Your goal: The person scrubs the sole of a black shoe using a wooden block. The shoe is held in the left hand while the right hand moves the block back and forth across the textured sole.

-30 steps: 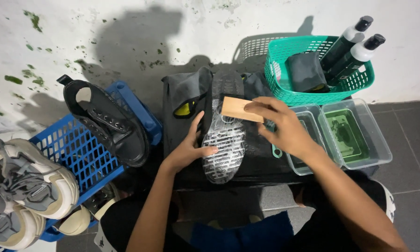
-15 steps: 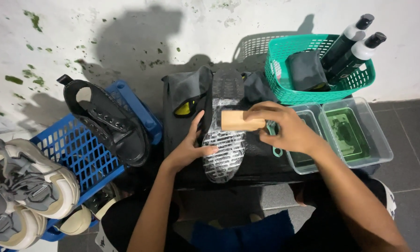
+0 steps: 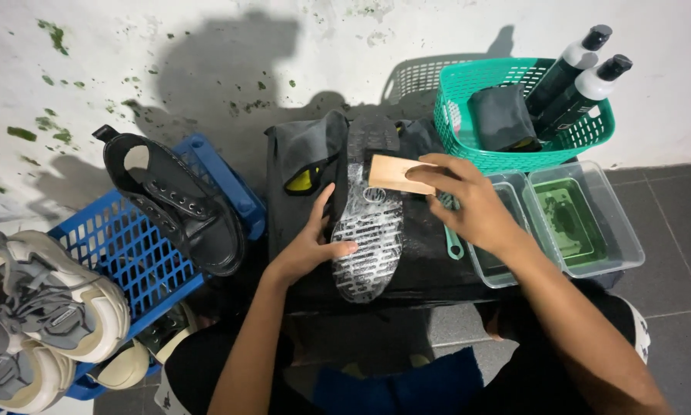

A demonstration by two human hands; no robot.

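Soapy foam covered the upturned sole of a dark shoe (image 3: 370, 230), which lay sole-up, toe toward the person, on a dark grey cloth (image 3: 299, 165) spread over a low black stand between the person's knees. The left hand (image 3: 307, 246) steadied the shoe from its left side, fingers spread open along the edge and thumb pressed onto the wet tread. The right hand (image 3: 472, 204) was closed around a wooden-backed brush (image 3: 395, 175), holding it against the sole at about its middle, near the heel half. Just beside that hand, on the stand, lay a teal handle (image 3: 453, 242), partly hidden under the wrist. To the right, touching the stand, sat two clear plastic tubs (image 3: 591, 223) side by side, the outer one holding greenish water. Behind them stood a teal basket (image 3: 468, 131) with a folded dark cloth (image 3: 503, 119) and two dark bottles (image 3: 572, 77) with white shoulders and black caps leaning in it. To the left, a blue crate (image 3: 130, 253) held a black lace-up boot (image 3: 180, 211) lying on its side, and at the lower left edge of the view were chunky grey and cream sneakers (image 3: 46, 307). A stained white wall rose behind everything, with dark floor tiles at the right
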